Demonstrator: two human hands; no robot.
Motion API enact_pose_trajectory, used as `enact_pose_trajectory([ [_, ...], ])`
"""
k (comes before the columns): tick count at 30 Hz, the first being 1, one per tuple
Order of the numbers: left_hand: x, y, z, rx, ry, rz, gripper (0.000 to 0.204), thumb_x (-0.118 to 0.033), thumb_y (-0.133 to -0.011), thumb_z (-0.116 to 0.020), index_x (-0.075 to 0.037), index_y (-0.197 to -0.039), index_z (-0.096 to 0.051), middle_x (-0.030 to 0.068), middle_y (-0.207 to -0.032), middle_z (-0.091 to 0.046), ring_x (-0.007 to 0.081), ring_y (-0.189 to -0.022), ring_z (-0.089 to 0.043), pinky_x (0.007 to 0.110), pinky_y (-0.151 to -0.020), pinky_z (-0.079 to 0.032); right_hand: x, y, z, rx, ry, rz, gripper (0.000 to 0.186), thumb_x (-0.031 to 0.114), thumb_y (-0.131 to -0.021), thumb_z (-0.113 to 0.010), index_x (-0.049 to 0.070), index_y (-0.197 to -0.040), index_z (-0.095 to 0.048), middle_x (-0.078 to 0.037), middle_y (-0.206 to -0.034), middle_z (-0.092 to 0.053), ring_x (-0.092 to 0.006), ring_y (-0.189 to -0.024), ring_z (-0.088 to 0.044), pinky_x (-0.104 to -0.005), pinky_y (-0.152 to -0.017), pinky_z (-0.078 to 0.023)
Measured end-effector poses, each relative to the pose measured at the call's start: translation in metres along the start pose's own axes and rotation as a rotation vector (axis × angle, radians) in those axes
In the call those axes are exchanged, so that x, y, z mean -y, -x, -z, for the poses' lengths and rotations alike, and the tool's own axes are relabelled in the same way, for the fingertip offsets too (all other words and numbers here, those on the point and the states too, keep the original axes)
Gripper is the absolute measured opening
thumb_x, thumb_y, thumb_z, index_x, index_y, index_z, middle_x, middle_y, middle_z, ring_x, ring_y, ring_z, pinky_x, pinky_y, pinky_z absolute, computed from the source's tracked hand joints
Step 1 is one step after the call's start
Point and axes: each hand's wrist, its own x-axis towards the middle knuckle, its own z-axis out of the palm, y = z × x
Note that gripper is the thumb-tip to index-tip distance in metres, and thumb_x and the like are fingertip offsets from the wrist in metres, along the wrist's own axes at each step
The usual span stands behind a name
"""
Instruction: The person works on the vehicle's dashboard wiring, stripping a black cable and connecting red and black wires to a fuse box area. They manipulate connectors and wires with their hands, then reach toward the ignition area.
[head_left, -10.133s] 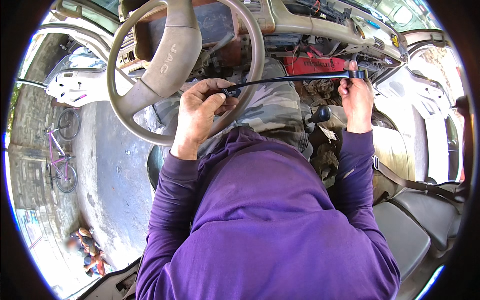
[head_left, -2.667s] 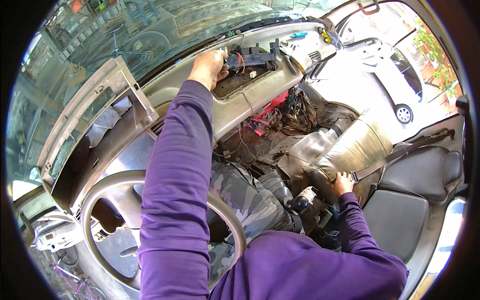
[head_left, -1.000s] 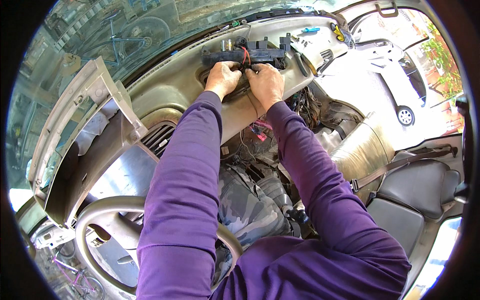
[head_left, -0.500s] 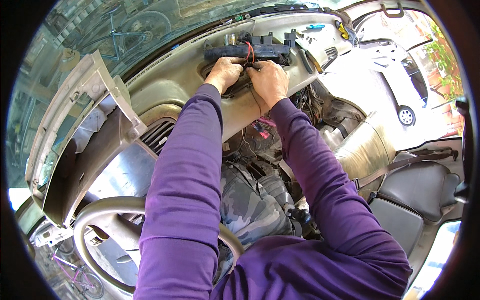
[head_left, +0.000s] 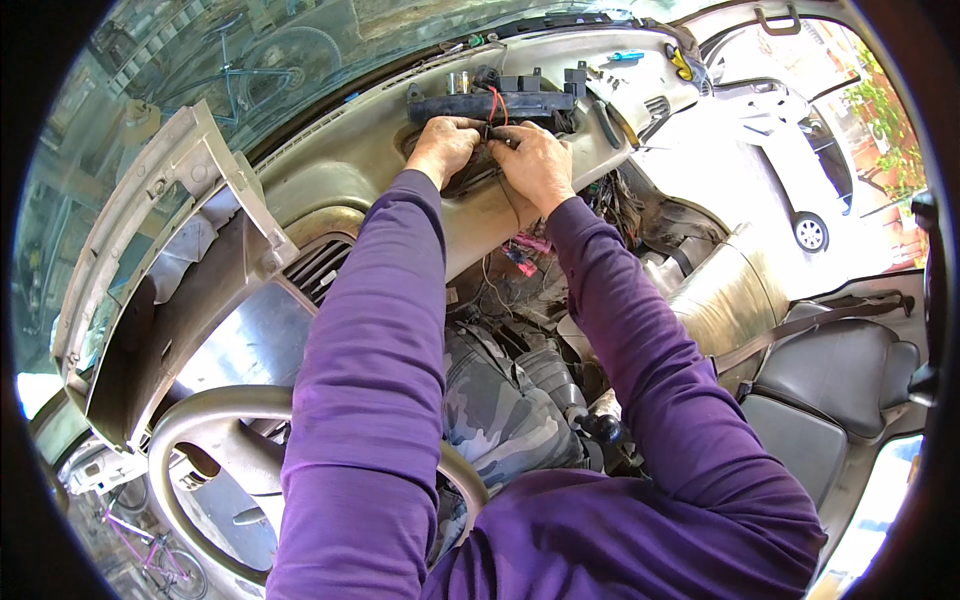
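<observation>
Where L hand (head_left: 446, 150) flanks R hand (head_left: 537, 164), veh. dash (head_left: 315, 155) is recessed.

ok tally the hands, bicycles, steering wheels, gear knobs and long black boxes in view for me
hands (left, right): 2
bicycles: 2
steering wheel: 1
gear knob: 1
long black box: 1
total: 7

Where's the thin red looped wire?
In the head view, upper middle, the red wire crosses the long black plastic module, just above the bare left hand and right hand.
</observation>
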Motion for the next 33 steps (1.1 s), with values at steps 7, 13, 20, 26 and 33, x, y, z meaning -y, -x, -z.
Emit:
enact_pose_trajectory([
  [7,-0.015,0.011,-0.005,0.025,0.041,0.062,0.023,-0.01,-0.096,-0.064,0.003,-0.111,-0.074,0.0066,-0.099,-0.073,0.015,-0.085,-0.065,0.03,-0.083,-0.051,-0.004,-0.002,0.0,-0.045,-0.05,-0.017,0.032,0.032,-0.09,-0.059,0.018,-0.112,-0.078,-0.009,-0.114,-0.075,-0.0302,-0.11,-0.068,-0.0476,-0.098,-0.046],
  [13,-0.01,0.005,-0.011,0.034,0.1,0.088,0.021,-0.012,-0.1,-0.061,0.001,-0.108,-0.075,0.0068,-0.098,-0.074,0.0148,-0.084,-0.066,0.03,-0.082,-0.051,0.0,-0.009,0.004,0.033,-0.05,-0.138,0.034,0.038,-0.093,-0.061,0.018,-0.114,-0.078,-0.013,-0.111,-0.076,-0.0314,-0.11,-0.069,-0.0504,-0.103,-0.04],
  [20,-0.004,0.0,-0.008,0.069,0.048,0.038,0.023,-0.01,-0.103,-0.058,0.004,-0.111,-0.073,0.0085,-0.102,-0.075,0.0157,-0.088,-0.068,0.031,-0.085,-0.054,0.006,-0.018,0.004,0.088,-0.068,-0.22,0.036,0.043,-0.092,-0.065,0.02,-0.116,-0.077,-0.013,-0.114,-0.075,-0.0329,-0.113,-0.067,-0.0514,-0.109,-0.037],
  [26,-0.002,0.004,-0.016,-0.152,-0.315,-0.117,0.025,-0.017,-0.097,-0.067,0.003,-0.111,-0.076,0.0109,-0.098,-0.077,0.0147,-0.085,-0.069,0.03,-0.08,-0.053,-0.001,-0.02,0.0,0.105,-0.057,-0.177,0.036,0.042,-0.092,-0.065,0.018,-0.116,-0.077,-0.013,-0.117,-0.074,-0.0335,-0.115,-0.067,-0.0504,-0.107,-0.037],
  [33,0.003,0.001,-0.017,-0.259,-0.262,-0.091,0.027,-0.023,-0.084,-0.077,-0.002,-0.1,-0.079,0.0183,-0.089,-0.077,0.0268,-0.079,-0.074,0.036,-0.079,-0.055,-0.003,-0.016,-0.001,0.046,-0.082,-0.138,0.035,0.033,-0.091,-0.057,0.017,-0.115,-0.078,-0.014,-0.116,-0.074,-0.0326,-0.114,-0.067,-0.0472,-0.105,-0.039],
])
